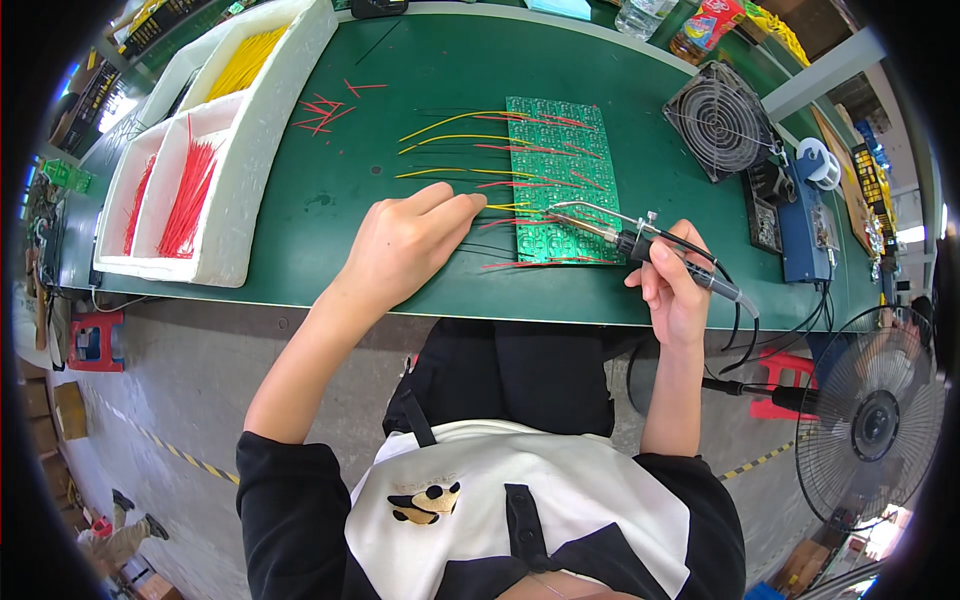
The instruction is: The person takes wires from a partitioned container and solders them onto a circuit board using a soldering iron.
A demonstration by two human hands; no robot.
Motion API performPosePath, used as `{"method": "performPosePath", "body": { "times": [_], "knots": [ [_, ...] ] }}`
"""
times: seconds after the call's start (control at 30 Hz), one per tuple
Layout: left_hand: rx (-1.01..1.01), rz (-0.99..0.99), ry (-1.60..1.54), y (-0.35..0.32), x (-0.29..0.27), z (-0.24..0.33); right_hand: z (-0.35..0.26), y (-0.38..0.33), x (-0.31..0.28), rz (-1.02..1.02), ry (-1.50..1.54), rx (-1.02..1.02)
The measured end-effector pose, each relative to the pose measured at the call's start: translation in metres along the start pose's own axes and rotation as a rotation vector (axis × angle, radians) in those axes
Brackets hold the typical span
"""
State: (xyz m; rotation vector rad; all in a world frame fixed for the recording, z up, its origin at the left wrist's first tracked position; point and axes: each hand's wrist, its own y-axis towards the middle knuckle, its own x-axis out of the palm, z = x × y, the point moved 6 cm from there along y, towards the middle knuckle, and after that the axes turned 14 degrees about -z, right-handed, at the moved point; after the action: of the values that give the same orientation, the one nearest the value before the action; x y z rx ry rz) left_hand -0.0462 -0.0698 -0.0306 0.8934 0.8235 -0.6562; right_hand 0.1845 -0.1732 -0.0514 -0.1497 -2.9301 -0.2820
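A green circuit board panel (565,160) lies on the green work table, with red, yellow and black wires running off its left side. My left hand (415,235) is just left of the panel, thumb and fingertips pinched on a yellow wire (510,207) whose other end reaches onto the board. In my right hand (677,280) is a soldering iron (640,245) with a thin metal feed tube fixed along it. Its tip rests at or just above the board, close to the yellow wire's end; whether it touches, I cannot tell.
A white foam box (240,180) with red and yellow wires stands at the left. Short red wires (325,112) lie beyond my left hand. Toward the right are a small square fan (720,125), a blue soldering station (805,220) with a solder spool (818,163), and a large fan (873,425).
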Motion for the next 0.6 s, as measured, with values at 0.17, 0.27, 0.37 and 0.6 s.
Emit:
{"method": "performPosePath", "body": {
  "times": [0.17,0.27,0.37,0.6],
  "knots": [
    [0.034,0.032,0.001,0.005,-0.003,0.002,-0.003,0.0,-0.005,0.018,0.075,-0.052],
    [0.02,0.035,0.039,0.014,-0.007,0.011,-0.006,-0.006,-0.013,0.094,0.165,-0.086],
    [-0.043,0.037,-0.035,0.012,-0.005,0.012,0.005,-0.006,-0.017,0.121,0.244,-0.057],
    [-0.222,0.074,-0.263,-0.005,-0.02,-0.005,-0.006,-0.011,-0.011,0.072,0.26,-0.102]
  ]
}}
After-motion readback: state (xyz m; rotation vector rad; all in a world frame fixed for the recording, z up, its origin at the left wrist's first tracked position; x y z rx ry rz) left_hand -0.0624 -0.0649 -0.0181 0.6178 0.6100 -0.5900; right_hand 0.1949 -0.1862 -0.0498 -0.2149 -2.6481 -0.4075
